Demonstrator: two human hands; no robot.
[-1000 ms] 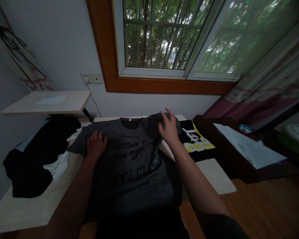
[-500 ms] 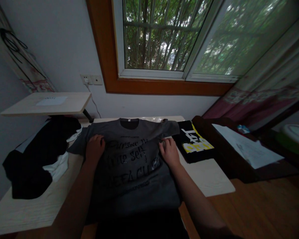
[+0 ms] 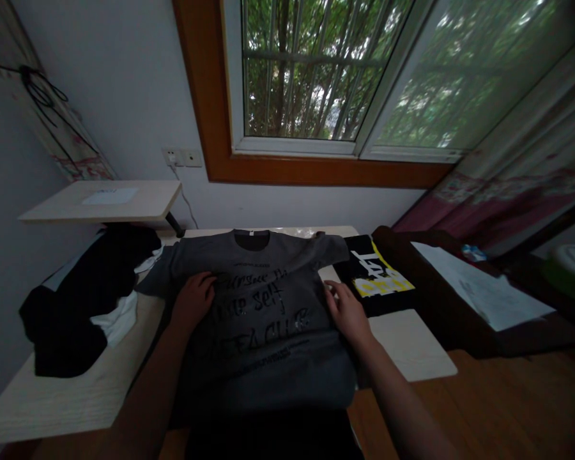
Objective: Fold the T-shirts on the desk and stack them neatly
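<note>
A dark grey T-shirt (image 3: 268,326) with black lettering lies spread face up on the table, its neck at the far side and its lower part toward me. My left hand (image 3: 194,301) rests on the shirt's left side, fingers stretched out over the cloth beside the lettering. By the shirt's right side edge, below the sleeve, is my right hand (image 3: 349,312). Its fingers are slightly bent and apart, and nothing shows between them. The shirt's lower hem hangs in shadow near my body.
Black clothing (image 3: 71,306) with white pieces lies heaped on the table (image 3: 62,409) at the left, under a raised shelf (image 3: 100,198). A folded black shirt (image 3: 381,275) with yellow and white print sits at the right. Farther right, paper (image 3: 483,287) lies on a dark surface.
My left hand has slid right and slightly nearer me over the shirt. My right hand has shifted right and nearer me, toward the shirt's edge. The view has turned slightly left.
</note>
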